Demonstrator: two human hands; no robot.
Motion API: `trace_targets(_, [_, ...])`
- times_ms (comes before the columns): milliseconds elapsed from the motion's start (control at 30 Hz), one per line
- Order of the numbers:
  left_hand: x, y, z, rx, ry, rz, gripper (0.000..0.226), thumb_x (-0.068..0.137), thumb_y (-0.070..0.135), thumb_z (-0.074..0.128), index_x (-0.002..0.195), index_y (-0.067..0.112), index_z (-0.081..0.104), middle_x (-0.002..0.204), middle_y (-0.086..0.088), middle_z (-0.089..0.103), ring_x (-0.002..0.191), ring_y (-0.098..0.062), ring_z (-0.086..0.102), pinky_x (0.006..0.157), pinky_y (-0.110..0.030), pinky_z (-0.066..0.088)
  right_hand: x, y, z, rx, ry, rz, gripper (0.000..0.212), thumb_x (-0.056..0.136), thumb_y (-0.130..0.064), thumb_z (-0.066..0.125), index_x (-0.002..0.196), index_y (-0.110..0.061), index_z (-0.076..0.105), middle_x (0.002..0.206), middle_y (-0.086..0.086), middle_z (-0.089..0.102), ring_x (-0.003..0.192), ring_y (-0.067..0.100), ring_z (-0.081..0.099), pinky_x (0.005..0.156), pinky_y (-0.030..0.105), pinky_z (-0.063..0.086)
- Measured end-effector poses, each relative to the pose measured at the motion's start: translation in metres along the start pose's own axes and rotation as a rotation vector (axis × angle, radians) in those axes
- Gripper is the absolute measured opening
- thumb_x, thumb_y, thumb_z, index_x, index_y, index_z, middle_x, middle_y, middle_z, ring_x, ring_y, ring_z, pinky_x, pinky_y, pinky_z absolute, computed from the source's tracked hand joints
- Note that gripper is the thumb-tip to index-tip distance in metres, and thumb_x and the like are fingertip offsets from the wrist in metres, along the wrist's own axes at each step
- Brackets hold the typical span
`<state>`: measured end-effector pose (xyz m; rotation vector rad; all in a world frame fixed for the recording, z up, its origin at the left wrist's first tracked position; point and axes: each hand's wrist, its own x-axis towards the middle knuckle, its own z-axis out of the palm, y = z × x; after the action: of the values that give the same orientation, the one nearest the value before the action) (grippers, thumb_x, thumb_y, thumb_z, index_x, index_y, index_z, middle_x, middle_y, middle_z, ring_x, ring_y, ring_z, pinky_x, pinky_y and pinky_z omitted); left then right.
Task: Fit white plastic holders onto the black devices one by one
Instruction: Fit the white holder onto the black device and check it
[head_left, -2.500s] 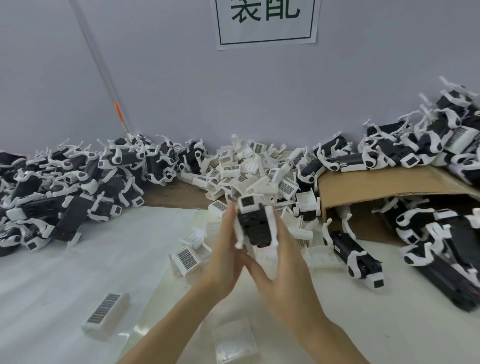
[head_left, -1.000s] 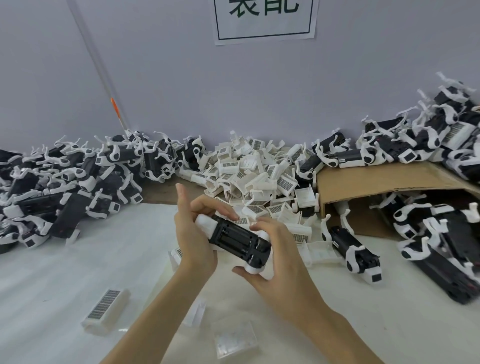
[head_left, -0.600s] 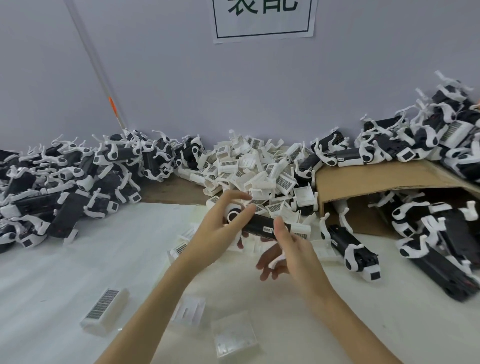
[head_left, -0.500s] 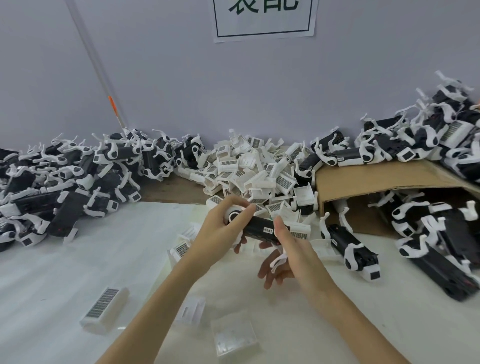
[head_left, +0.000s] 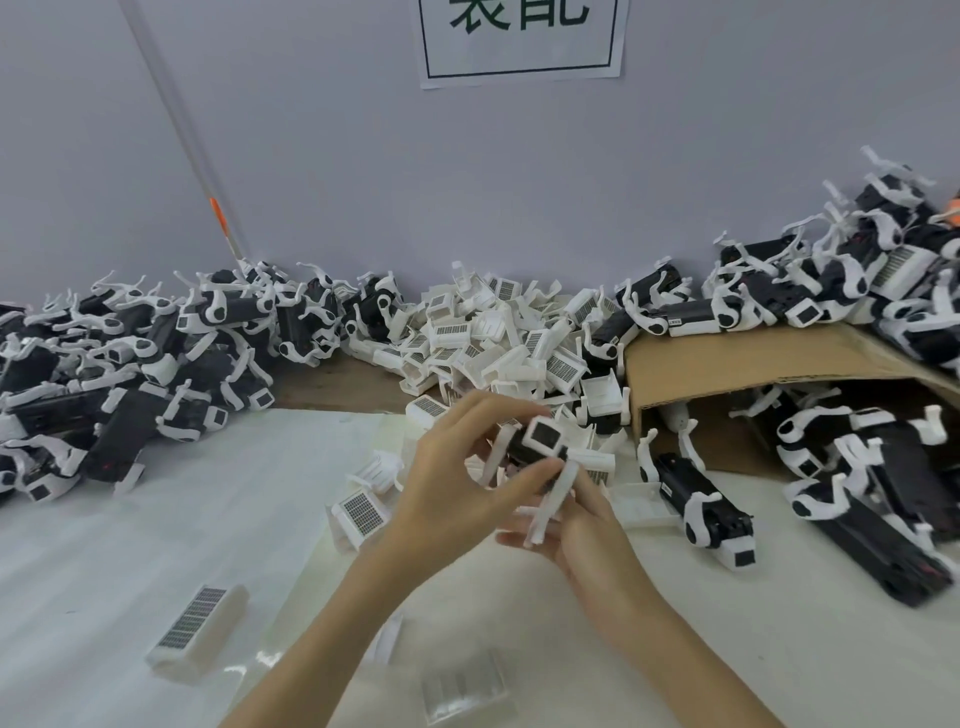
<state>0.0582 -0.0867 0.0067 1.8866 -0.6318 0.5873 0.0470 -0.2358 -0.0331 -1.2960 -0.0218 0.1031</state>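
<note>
Both hands hold one black device (head_left: 530, 449) above the white surface (head_left: 156, 545): left hand (head_left: 457, 483) pinching it, right hand (head_left: 582, 525) curled beneath. Its white holder (head_left: 551, 496) dangles. Loose holders (head_left: 498, 338) heap behind; a cardboard box (head_left: 737, 364) sits right.

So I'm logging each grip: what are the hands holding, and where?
Both hold one black device with white holders: left hand fingers around its middle, right hand underneath, by a holder arm.
</note>
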Motion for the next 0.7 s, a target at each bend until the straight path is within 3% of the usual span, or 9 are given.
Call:
trace_targets(100, [-0.003, 0.001, 0.008, 0.064, 0.009, 0.078, 0.037, 0.089, 0.024, 0.086, 0.123, 0.022, 0.073, 0.118, 0.010, 0.067, 0.109, -0.020, 0.068, 0.085, -0.028, 0.054, 0.000, -0.003, -0.002, -0.011, -0.023, -0.013, 0.025, 0.109, 0.003, 0.040, 0.120, 0.004, 0.062, 0.081, 0.010, 0.076, 0.079, 0.031, 0.075, 0.089, 0.063, 0.060])
trace_targets(200, [-0.004, 0.004, 0.010, 0.045, 0.005, 0.072, 0.036, 0.090, 0.021, 0.086, 0.123, 0.024, 0.072, 0.117, 0.011, 0.065, 0.106, -0.019, 0.068, 0.084, -0.024, 0.052, 0.000, -0.006, -0.007, -0.020, -0.008, -0.041, 0.028, 0.109, 0.002, 0.037, 0.115, 0.002, 0.064, 0.074, 0.004, 0.074, 0.076, 0.028, 0.075, 0.090, 0.063, 0.060])
trace_targets(267, [-0.004, 0.007, 0.010, 0.052, 0.000, 0.051, 0.032, 0.092, 0.025, 0.083, 0.122, 0.026, 0.070, 0.116, 0.012, 0.065, 0.104, -0.018, 0.067, 0.083, -0.023, 0.051, 0.000, -0.007, -0.007, -0.001, 0.014, -0.043, 0.030, 0.111, -0.005, 0.039, 0.123, -0.002, 0.067, 0.091, 0.009, 0.078, 0.085, 0.030, 0.077, 0.087, 0.056, 0.062])
trace_targets(333, [-0.004, 0.009, 0.007, 0.088, 0.013, -0.005, 0.027, 0.096, 0.043, 0.073, 0.119, 0.029, 0.068, 0.114, 0.014, 0.065, 0.106, -0.014, 0.065, 0.082, -0.023, 0.049, 0.000, -0.007, -0.004, 0.036, 0.071, -0.072, 0.028, 0.112, -0.014, 0.045, 0.126, -0.006, 0.068, 0.110, 0.014, 0.077, 0.096, 0.033, 0.077, 0.083, 0.048, 0.064])
trace_targets(400, [-0.003, 0.008, 0.004, 0.171, 0.013, -0.104, 0.042, 0.093, 0.068, 0.059, 0.120, 0.035, 0.064, 0.115, 0.018, 0.065, 0.108, -0.006, 0.064, 0.081, -0.019, 0.046, 0.000, -0.007, -0.003, 0.074, 0.174, -0.143, 0.021, 0.109, -0.014, 0.053, 0.124, -0.007, 0.065, 0.112, 0.014, 0.077, 0.098, 0.027, 0.077, 0.075, 0.037, 0.065])
trace_targets(467, [-0.004, 0.006, 0.002, 0.236, 0.028, -0.197, 0.058, 0.081, 0.081, 0.059, 0.122, 0.040, 0.059, 0.112, 0.022, 0.066, 0.101, 0.001, 0.065, 0.078, -0.016, 0.046, 0.002, -0.006, -0.004, 0.036, 0.239, -0.260, 0.019, 0.106, -0.011, 0.058, 0.125, -0.010, 0.058, 0.114, 0.011, 0.074, 0.102, 0.021, 0.075, 0.074, 0.029, 0.063])
trace_targets(567, [-0.005, 0.009, 0.009, -0.040, 0.174, -0.325, 0.060, 0.073, 0.075, 0.069, 0.117, 0.035, 0.062, 0.103, 0.019, 0.072, 0.089, -0.006, 0.073, 0.070, -0.024, 0.057, 0.005, -0.003, -0.009, -0.089, 0.221, -0.426, 0.028, 0.103, -0.010, 0.060, 0.128, -0.017, 0.050, 0.128, 0.007, 0.065, 0.114, 0.017, 0.070, 0.088, 0.030, 0.060])
trace_targets(633, [-0.005, 0.012, 0.017, -0.403, 0.299, -0.422, 0.058, 0.083, 0.076, 0.061, 0.111, 0.026, 0.068, 0.103, 0.011, 0.076, 0.097, -0.012, 0.074, 0.071, -0.025, 0.057, 0.005, -0.001, -0.011, -0.149, 0.189, -0.497, 0.033, 0.102, -0.008, 0.062, 0.127, -0.023, 0.048, 0.134, 0.003, 0.063, 0.126, 0.018, 0.064, 0.099, 0.032, 0.057])
trace_targets(700, [-0.005, 0.013, 0.017, -0.700, 0.430, -0.536, 0.064, 0.089, 0.080, 0.049, 0.093, 0.021, 0.072, 0.098, -0.005, 0.078, 0.097, -0.023, 0.074, 0.075, -0.037, 0.054, 0.002, 0.002, -0.011, -0.191, 0.094, -0.547, 0.034, 0.103, -0.009, 0.062, 0.127, -0.027, 0.046, 0.143, -0.004, 0.060, 0.139, 0.016, 0.054, 0.106, 0.037, 0.051])
